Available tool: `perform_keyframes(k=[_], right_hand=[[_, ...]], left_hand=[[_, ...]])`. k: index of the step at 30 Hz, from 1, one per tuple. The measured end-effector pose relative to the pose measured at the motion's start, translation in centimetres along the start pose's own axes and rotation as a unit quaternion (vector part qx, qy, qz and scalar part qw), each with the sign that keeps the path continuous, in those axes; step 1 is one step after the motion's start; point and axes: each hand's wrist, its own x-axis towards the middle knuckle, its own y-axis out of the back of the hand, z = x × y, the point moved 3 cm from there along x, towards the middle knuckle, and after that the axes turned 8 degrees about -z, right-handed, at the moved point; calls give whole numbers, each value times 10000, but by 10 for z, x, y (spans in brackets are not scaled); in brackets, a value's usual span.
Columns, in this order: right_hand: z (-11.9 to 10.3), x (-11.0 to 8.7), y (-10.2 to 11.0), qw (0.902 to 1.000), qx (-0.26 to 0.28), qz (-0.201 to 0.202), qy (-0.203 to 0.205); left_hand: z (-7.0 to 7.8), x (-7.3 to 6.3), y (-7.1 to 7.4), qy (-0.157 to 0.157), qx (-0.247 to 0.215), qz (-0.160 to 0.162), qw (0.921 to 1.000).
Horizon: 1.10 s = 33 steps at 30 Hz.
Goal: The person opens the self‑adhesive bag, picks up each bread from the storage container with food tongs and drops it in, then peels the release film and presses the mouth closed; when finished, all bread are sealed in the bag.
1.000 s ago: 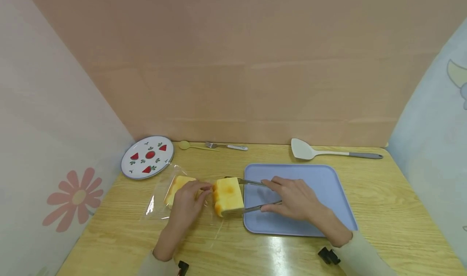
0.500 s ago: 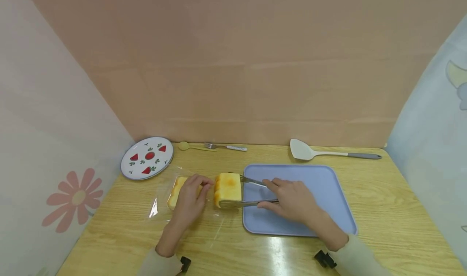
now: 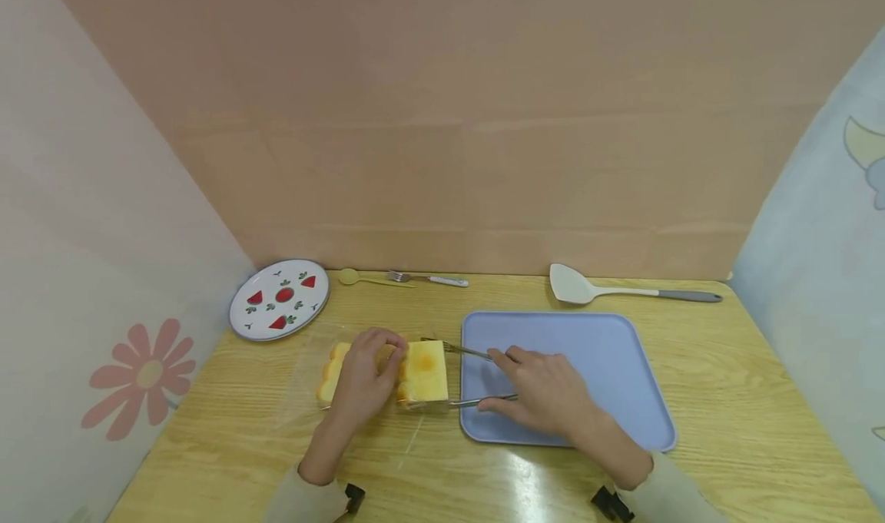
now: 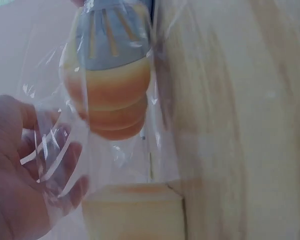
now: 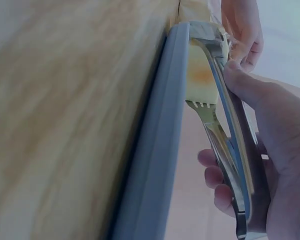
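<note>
My left hand [image 3: 362, 377] pinches the clear plastic bag [image 4: 55, 165], thumb and fingertips close together at its opening. Under that hand a golden-topped piece of bread [image 3: 332, 377] lies inside the bag. A second piece of bread [image 3: 425, 373] sits at the bag's mouth, right beside the left fingertips. My right hand [image 3: 542, 392] grips metal tongs [image 5: 240, 150] whose arms straddle this second piece. One tong end is fork-like; the slotted other end [image 4: 112, 40] overlaps the bread behind the film in the left wrist view.
A blue tray [image 3: 574, 423] lies beneath the right hand, its rim close to the tongs. A white plate [image 3: 266, 308] with fruit pictures stands back left. Along the back lie a yellow spoon [image 3: 349, 276], a small fork [image 3: 442, 280] and a white spatula [image 3: 574, 285].
The second piece of bread has shifted slightly left, toward the bag, with the tongs and right hand. Over the last half second the tong arms have spread wider. The left hand has barely moved.
</note>
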Motion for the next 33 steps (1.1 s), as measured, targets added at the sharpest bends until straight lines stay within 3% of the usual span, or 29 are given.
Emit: perform_keyframes(k=[3,5,8,11,17,24,27,31,33], right_hand=[[-2,1,-1,9998,135,-128,-74],[-3,1,-2,9996,161,-202,-96],[-3,2,-3,9993,169,-319,-129],[-1,1,-3,9984,255,-464,-182],[10,-3,2,9971,336,-655,-193],[17,-7,6,9986,385,-243,266],[15,-8,5,9981,384,55,481],[12,-9,3,9979,387,174,491],[11,-10,2,9982,415,146,406]], left_hand=[[11,1,5,350,204,-236,9989],[6,1,4,478,316,-419,9975],[8,0,4,495,473,-569,9960],[16,0,6,457,604,-557,9956],[16,1,5,494,721,-515,9948],[17,1,4,338,832,-327,9954],[20,0,4,82,980,-181,9950],[25,0,5,-219,1131,-76,9933],[27,0,7,-148,1078,-38,9941]])
